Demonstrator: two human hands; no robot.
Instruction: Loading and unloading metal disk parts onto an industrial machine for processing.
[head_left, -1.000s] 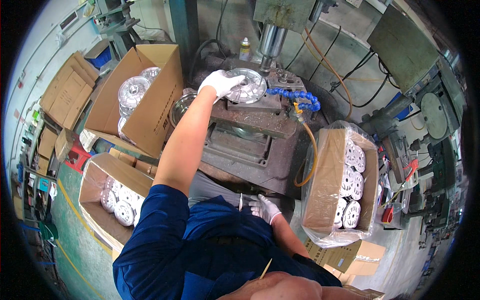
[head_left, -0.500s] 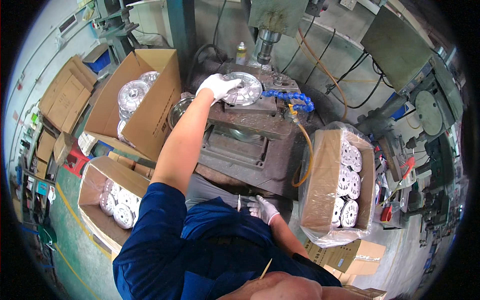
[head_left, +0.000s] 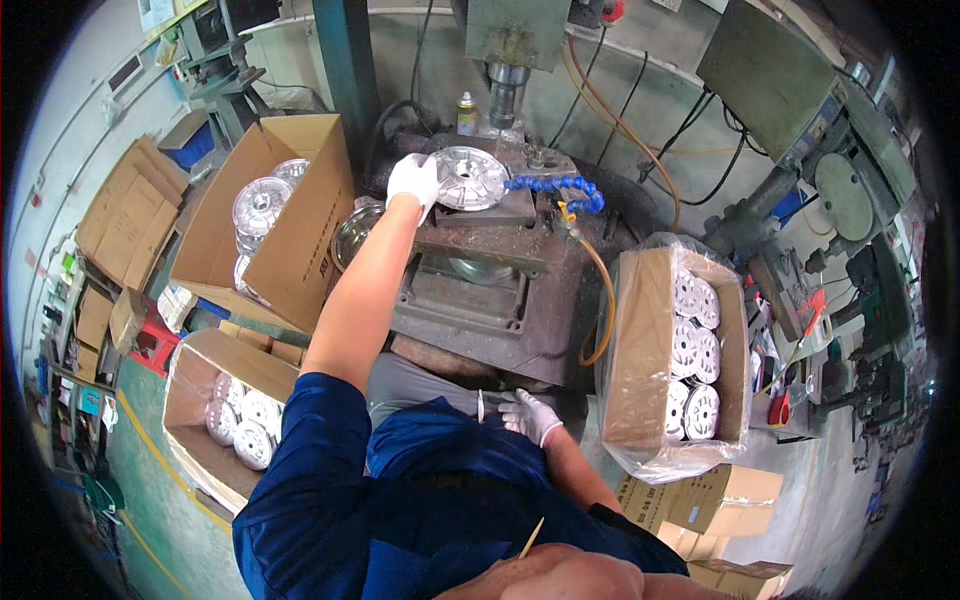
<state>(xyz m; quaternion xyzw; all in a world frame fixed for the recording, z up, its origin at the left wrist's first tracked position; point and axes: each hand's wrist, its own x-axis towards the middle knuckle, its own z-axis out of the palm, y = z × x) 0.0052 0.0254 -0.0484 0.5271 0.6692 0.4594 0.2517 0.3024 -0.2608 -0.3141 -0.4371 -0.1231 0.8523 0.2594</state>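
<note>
My left hand point(head_left: 414, 183), in a white glove, is at the near-left rim of a shiny ribbed metal disc point(head_left: 472, 178). Its fingers are bent in against the rim, and the fingertips are largely hidden. The disc lies on a raised block point(head_left: 505, 212) of the machine. A blue jointed coolant hose point(head_left: 560, 186) reaches its right side, while the machine's spindle point(head_left: 508, 95) hangs behind and above. Beside my left wrist sits a round metal bowl point(head_left: 357, 236), partly covered by my forearm. My right hand point(head_left: 530, 415), also gloved, rests on my thigh with fingers spread, holding nothing.
Cardboard boxes with metal discs stand at the left point(head_left: 300, 225) and lower left point(head_left: 205, 365); another, lined with plastic point(head_left: 643, 340), is at the right. A spray can point(head_left: 466, 115) stands behind the block. An orange hose point(head_left: 607, 300) curves down its right side. Flat brown cartons point(head_left: 735, 500) lie lower right.
My left hand has drawn back from over the disc's face to its left rim. The disc stays on the block and my right hand stays on my thigh. The whole view has shifted slightly.
</note>
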